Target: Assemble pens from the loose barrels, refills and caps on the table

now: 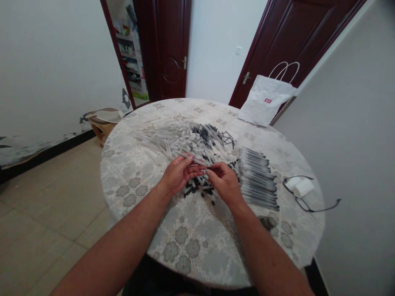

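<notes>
My left hand [176, 174] holds a translucent white pen barrel [198, 161] between thumb and fingers, its end pointing right. At that end my right hand [226, 183] pinches a small dark pen part, mostly covered by the fingertips. Below and between the hands lie loose black and white small pen pieces [194, 188]. Behind them spreads a heap of white pen barrels [157, 133], with thin dark pen refills [206, 135] on its right side. To the right of my right hand, many pens [258, 181] lie side by side in a stacked row.
The round table wears a patterned cloth [182, 246]. On its right lie black-framed glasses [311, 210] and a white packet [304, 187]; a dark roundish object [268, 223] sits near my right forearm. A white paper bag [267, 100] stands at the back right. A stool [105, 119] is beyond the left edge.
</notes>
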Demonstrator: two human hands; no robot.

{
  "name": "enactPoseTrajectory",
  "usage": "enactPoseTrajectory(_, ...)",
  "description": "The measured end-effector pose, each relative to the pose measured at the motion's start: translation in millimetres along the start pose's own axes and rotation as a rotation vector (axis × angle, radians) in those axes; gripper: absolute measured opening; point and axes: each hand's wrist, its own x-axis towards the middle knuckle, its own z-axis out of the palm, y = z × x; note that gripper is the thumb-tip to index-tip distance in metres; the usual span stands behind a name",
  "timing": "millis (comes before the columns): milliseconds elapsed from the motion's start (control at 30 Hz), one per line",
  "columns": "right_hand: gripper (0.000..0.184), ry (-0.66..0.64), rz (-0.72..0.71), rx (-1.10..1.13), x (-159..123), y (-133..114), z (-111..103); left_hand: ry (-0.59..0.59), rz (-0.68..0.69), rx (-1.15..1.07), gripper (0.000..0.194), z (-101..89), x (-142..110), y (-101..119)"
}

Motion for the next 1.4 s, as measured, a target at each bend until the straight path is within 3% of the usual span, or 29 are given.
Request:
enactPoseTrajectory(367,0.023,0.017,-0.086,-0.046,-1.2,5.5,1.0,-0.023,-0.010,0.000,0.019,-1.2,1.5,-5.1)
enactPoseTrajectory(867,0.023,0.077,-0.016,0.141,0.6,1.5,-0.4,0.010,-0.003,0.021,0.022,-4.0,3.5,-5.6)
enactPoseTrajectory(1400,0.022,0.086,-0.080,-0.057,-1.2,5.4,1.6,-0.014,0.007,0.047,0.026,-3.5,1.9,-7.1)
